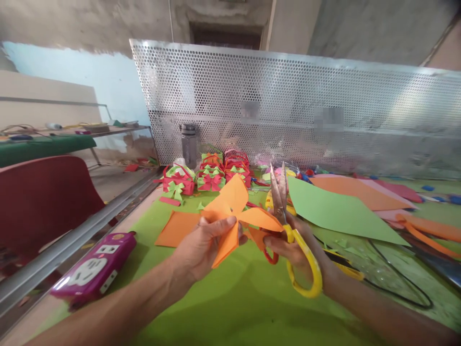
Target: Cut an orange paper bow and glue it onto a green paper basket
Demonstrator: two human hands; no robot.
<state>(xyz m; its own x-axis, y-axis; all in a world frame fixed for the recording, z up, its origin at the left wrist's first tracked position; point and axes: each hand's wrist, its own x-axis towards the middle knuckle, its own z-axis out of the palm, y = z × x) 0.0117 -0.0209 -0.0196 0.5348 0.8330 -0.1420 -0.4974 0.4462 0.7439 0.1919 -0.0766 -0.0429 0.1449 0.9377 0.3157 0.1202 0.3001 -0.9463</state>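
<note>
the folded orange paper [234, 216], cut into pointed flaps, is held up above the green table [223, 298], pinched at its middle by the left hand [201, 247], fingers closed on it. just beside it, the right hand [295, 247] grips yellow-handled scissors [288, 226], blades up and seemingly almost closed, touching the paper's right flap. a flat orange sheet [176, 228] lies underneath. behind stand red-and-green paper baskets [209, 175] and a grey bottle [188, 143] against a perforated metal screen [288, 105]. a green sheet [338, 209] lies right, a purple power strip [95, 269] left.
</note>
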